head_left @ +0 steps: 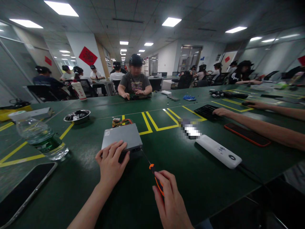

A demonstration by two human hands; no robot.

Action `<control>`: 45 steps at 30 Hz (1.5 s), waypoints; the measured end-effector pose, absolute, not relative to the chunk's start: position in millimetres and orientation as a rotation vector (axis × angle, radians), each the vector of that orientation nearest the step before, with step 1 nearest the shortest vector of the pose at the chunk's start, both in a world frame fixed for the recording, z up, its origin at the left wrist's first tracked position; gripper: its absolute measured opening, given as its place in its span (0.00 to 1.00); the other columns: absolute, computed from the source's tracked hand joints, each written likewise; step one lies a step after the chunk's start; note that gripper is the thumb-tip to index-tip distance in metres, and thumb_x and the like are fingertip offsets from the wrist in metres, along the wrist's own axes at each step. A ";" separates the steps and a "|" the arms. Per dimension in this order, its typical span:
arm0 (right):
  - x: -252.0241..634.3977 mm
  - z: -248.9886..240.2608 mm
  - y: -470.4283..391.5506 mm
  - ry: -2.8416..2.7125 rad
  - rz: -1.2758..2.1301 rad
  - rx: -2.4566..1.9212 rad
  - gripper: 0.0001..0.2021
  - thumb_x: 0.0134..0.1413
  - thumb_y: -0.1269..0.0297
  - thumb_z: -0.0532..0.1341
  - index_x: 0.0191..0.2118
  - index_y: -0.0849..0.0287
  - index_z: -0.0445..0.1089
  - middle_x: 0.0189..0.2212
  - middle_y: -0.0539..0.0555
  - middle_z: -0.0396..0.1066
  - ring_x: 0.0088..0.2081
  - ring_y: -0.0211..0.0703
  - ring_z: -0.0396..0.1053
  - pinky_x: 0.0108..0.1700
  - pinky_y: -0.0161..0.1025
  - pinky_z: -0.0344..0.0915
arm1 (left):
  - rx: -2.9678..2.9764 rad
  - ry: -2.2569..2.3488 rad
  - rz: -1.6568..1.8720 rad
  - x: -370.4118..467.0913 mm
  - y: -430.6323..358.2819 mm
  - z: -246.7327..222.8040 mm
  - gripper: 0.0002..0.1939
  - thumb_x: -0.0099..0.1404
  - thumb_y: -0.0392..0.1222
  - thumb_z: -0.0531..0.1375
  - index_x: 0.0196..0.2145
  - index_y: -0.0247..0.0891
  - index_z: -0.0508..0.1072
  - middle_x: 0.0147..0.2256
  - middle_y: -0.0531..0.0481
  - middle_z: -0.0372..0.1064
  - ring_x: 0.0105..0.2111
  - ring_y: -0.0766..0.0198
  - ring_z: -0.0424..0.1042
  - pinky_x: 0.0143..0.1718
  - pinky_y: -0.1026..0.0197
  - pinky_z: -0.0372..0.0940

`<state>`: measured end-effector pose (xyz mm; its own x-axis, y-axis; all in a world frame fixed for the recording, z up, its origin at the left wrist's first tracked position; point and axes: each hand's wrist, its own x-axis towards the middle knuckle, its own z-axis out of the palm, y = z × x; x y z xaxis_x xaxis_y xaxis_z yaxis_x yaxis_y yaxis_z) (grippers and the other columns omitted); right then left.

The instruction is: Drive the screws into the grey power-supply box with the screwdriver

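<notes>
A grey metal computer power supply (126,133) lies on the green table, with a bundle of coloured wires (122,122) behind it. My left hand (113,162) grips its near left part, fingers over the top and thumb against the front side. In my right hand (170,197) is a screwdriver (152,168) with an orange and black handle, held from the right. Its thin shaft slants up to the front right corner of the power supply, where the tip appears to touch. Whether a screw sits under the tip is too small to tell.
On the left are a water bottle (45,140), a phone (26,190) and a metal bowl (77,117) of small parts. A white handheld device (218,151) and an orange-edged phone (247,134) lie right. A co-worker's hand (222,113) touches a black slatted part (206,111).
</notes>
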<state>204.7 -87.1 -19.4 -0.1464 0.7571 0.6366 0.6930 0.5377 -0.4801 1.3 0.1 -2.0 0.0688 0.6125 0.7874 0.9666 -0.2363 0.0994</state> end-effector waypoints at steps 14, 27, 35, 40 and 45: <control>212.5 -12.5 -83.9 -1.883 0.312 -1.234 0.13 0.61 0.62 0.48 0.50 0.59 0.57 0.37 0.57 0.71 0.35 0.44 0.74 0.33 0.36 0.72 | -1.889 -1.613 -0.987 4.9 -3.7 4.3 0.14 0.60 0.43 0.57 0.44 0.47 0.68 0.47 0.51 0.70 0.48 0.55 0.65 0.47 0.49 0.47; 206.6 -2.9 -82.6 -1.900 0.054 -1.130 0.11 0.63 0.66 0.44 0.46 0.59 0.59 0.33 0.57 0.66 0.28 0.39 0.71 0.26 0.32 0.70 | -1.941 -1.523 -0.985 4.8 -3.8 6.4 0.14 0.60 0.41 0.57 0.45 0.45 0.68 0.46 0.48 0.70 0.48 0.54 0.66 0.54 0.45 0.40; 194.8 -26.9 -84.6 -1.846 0.089 -1.199 0.16 0.64 0.62 0.41 0.49 0.60 0.59 0.39 0.61 0.63 0.27 0.40 0.71 0.25 0.34 0.71 | -1.943 -1.535 -0.960 2.4 -2.0 3.5 0.14 0.60 0.42 0.56 0.46 0.45 0.67 0.47 0.47 0.69 0.48 0.54 0.66 0.46 0.49 0.47; 193.7 -33.2 -84.8 -1.786 0.057 -1.187 0.15 0.63 0.65 0.42 0.50 0.61 0.58 0.40 0.63 0.63 0.35 0.45 0.72 0.32 0.36 0.72 | -1.929 -1.515 -0.966 1.0 -0.9 2.2 0.14 0.60 0.42 0.57 0.45 0.45 0.68 0.47 0.48 0.70 0.47 0.54 0.66 0.45 0.50 0.47; 207.0 -16.2 -81.3 -1.892 0.026 -1.177 0.14 0.63 0.65 0.45 0.50 0.62 0.59 0.35 0.60 0.68 0.32 0.43 0.72 0.29 0.34 0.72 | -1.928 -1.511 -0.969 1.3 -0.4 2.7 0.14 0.59 0.42 0.57 0.44 0.45 0.68 0.47 0.48 0.70 0.47 0.54 0.66 0.46 0.50 0.47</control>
